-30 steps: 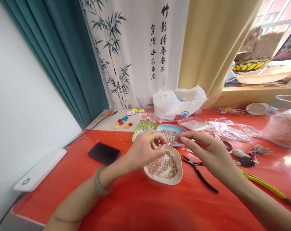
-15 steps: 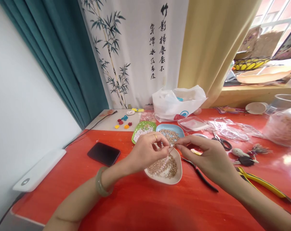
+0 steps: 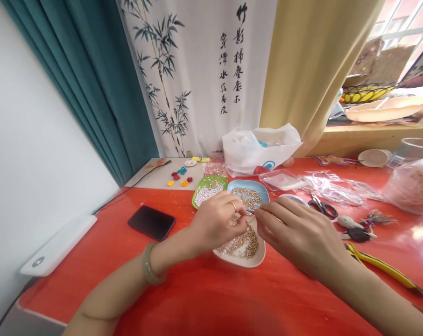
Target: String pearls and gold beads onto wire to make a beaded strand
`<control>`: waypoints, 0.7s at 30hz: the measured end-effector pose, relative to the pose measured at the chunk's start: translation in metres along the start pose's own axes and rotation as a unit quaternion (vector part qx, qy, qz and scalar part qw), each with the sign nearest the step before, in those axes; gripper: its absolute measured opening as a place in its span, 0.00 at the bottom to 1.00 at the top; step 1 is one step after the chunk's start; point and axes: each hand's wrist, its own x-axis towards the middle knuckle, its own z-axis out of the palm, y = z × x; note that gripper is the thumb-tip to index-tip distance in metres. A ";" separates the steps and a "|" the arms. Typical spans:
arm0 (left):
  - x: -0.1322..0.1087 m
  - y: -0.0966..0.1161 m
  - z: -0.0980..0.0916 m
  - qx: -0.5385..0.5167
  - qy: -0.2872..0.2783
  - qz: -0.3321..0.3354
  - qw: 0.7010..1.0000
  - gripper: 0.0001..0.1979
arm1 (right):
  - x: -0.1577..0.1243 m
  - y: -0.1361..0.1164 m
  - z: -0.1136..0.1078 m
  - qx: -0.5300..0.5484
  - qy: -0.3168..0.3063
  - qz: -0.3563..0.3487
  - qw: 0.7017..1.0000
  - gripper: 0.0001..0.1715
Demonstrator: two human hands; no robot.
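White dish: this is sitting on the table, holding gold beads.
Left grip: over the white dish, my left grip is pinching a fine strand between thumb and finger.
Right grip: I'm crowding my right grip over the white dish's right side; its back is hiding the thumb, so I cannot tell whether it's pinching.
Fine strand: it's bridging the narrow gap between my fingertips, over the white dish's far part.
Change: compared with a second ago, my right grip is standing closer to my left.
Meaning: both grips are centring on one small spot.
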 end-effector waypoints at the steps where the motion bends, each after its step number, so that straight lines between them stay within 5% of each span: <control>1: 0.000 -0.001 0.001 0.012 -0.001 0.014 1.000 0.04 | 0.000 0.000 -0.001 -0.005 -0.008 -0.011 1.000 0.12; 6: -0.002 -0.003 0.002 0.017 -0.009 0.047 0.999 0.05 | 0.001 -0.001 0.000 0.037 0.021 -0.005 0.999 0.13; 9: 0.000 -0.002 -0.001 -0.002 -0.011 0.037 0.999 0.04 | 0.001 0.000 0.004 0.143 0.076 0.102 0.981 0.09; 13: 0.002 -0.001 -0.004 -0.024 -0.003 0.006 1.000 0.04 | 0.001 0.005 0.008 0.309 0.014 0.263 0.914 0.06; 15: 0.003 -0.002 -0.004 -0.021 0.001 -0.004 1.000 0.04 | 0.000 0.007 0.008 0.294 0.009 0.251 0.922 0.05; 18: 0.003 -0.003 -0.002 0.003 -0.004 -0.002 1.000 0.04 | -0.001 0.006 0.005 0.161 0.061 0.149 0.974 0.08; 21: 0.001 -0.003 0.000 0.034 -0.015 0.013 0.999 0.05 | 0.000 0.002 0.000 0.050 0.064 0.060 0.995 0.08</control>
